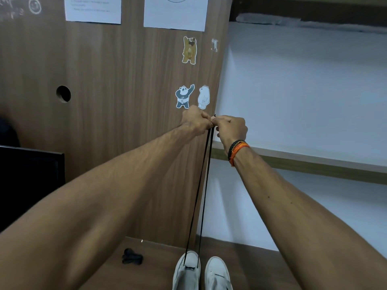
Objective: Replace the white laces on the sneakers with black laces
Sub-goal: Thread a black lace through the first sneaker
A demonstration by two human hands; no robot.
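Nearest the camera, two white sneakers stood side by side on the brown wood-grain surface (251,260), toes pointing away. The left sneaker (187,271) had smooth white uppers and a rounded toe; the right sneaker (216,273) beside it looked the same, with a short dark mark across its tongue area. Left of them on the surface lay a small bundled black lace (132,257), coiled into a soft, lumpy knot, apart from the shoes.

From the lowest eyelets of the left sneaker a thin black lace (200,195) rose in two taut, nearly parallel strands, cord-like and matte, converging as they climbed to the hands. Both bare forearms stretched forward and upward from the bottom corners, meeting well above the shoes. The right wrist wore a braided black and orange wristband (236,151).

The left hand (193,120) was curled into a loose fist, its grip pinching the lace ends between thumb and fingers. The right hand (231,127) pressed against it, fingers likewise curled, its grip closed on the same lace ends, a short black tip poking up between the two hands.

Behind the hands stood an upright wood-grain panel (115,101) with a round hole, three cartoon bear stickers (189,50) and two white paper sheets (93,9). To the right ran a white wall with a wooden shelf (314,164).
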